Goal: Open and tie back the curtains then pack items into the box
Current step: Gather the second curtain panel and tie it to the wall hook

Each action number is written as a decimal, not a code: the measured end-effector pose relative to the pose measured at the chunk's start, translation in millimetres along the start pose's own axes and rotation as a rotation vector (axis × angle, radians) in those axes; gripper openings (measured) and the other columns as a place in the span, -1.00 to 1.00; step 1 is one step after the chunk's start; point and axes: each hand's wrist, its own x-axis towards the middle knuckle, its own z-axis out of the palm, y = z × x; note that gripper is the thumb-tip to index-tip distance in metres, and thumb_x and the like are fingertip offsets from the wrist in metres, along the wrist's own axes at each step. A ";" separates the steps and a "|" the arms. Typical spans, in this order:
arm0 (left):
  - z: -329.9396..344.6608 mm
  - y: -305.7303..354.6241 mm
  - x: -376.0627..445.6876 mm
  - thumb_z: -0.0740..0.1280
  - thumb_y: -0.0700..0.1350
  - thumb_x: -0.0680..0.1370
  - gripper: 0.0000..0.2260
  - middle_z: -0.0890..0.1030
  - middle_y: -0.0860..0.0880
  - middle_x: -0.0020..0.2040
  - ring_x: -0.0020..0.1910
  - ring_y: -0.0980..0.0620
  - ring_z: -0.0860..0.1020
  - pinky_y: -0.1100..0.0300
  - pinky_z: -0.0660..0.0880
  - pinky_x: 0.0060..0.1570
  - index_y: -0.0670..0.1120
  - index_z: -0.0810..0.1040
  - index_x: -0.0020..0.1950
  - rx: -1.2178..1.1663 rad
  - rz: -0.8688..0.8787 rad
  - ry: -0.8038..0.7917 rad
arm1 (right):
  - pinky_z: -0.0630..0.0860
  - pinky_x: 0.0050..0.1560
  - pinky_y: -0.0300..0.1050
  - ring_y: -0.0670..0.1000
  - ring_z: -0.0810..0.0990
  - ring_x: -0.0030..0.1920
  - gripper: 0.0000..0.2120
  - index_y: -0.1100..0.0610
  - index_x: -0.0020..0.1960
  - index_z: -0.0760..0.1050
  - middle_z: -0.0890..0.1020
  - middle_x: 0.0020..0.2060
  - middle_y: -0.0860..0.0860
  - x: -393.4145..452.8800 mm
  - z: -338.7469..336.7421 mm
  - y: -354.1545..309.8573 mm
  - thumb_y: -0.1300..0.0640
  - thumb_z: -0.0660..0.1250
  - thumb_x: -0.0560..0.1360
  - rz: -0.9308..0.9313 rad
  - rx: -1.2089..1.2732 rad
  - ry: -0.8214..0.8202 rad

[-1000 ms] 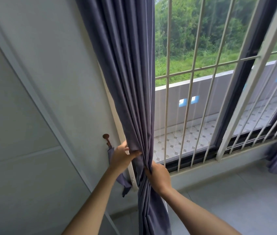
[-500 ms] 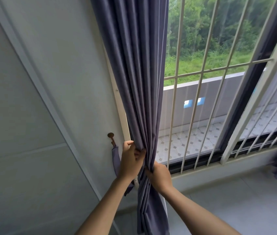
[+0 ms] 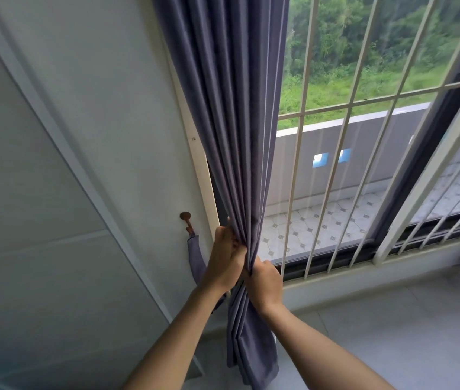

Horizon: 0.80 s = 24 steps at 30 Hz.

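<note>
Home room — curtain (image 3: 231, 122), barred window (image 3: 344, 130)

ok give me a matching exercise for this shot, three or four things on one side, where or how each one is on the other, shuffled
Things:
1. curtain
2. hook
3. tie-back
4. window bars

States:
A. fixed to the wall, left of the curtain
B. bunched in both hands
C. hangs from the hook
D. pale, right of the curtain

Pairs: 1-B, 2-A, 3-C, 4-D

The left hand and right hand both grip the gathered folds.
</note>
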 end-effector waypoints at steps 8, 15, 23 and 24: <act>0.9 -10.1 5.7 -0.04 0.27 0.46 -0.39 0.39 -0.02 0.10 0.03 0.17 0.42 0.45 0.33 -0.05 -0.13 0.36 0.28 0.161 -0.070 0.007 | 0.31 -0.38 -0.06 0.21 0.49 -0.34 -0.65 0.17 0.04 0.54 0.52 -0.38 0.16 6.9 6.5 -9.0 0.09 0.03 0.49 -0.015 -0.067 0.025; 13.6 6.0 9.1 -0.10 0.60 0.27 -0.03 0.47 -0.01 0.14 0.05 0.02 0.54 0.24 0.54 -0.08 -0.08 0.34 0.37 0.574 -0.169 0.207 | 0.30 -0.27 -0.10 0.11 0.48 -0.20 -0.74 0.18 0.16 0.50 0.56 -0.27 0.12 11.7 4.6 -7.4 0.22 0.16 0.52 -0.008 -0.095 -0.072; 13.0 17.4 30.8 0.16 0.33 0.48 -0.45 0.61 -0.07 0.03 -0.03 -0.04 0.57 0.17 0.49 -0.17 -0.11 0.51 0.15 0.847 -0.230 0.177 | 0.30 -0.30 -0.04 0.19 0.50 -0.21 -0.58 0.20 0.18 0.45 0.57 -0.27 0.19 23.1 -5.5 -1.7 0.03 -0.02 0.51 -0.036 -0.045 -0.041; 13.0 18.2 33.1 0.17 0.27 0.50 -0.51 0.61 -0.07 0.01 -0.06 -0.03 0.58 0.18 0.48 -0.20 -0.11 0.52 0.12 0.846 -0.241 0.168 | 0.31 -0.29 -0.04 0.19 0.50 -0.18 -0.65 0.19 0.16 0.45 0.58 -0.24 0.18 24.6 -6.5 -1.6 0.05 0.03 0.52 -0.034 -0.038 -0.049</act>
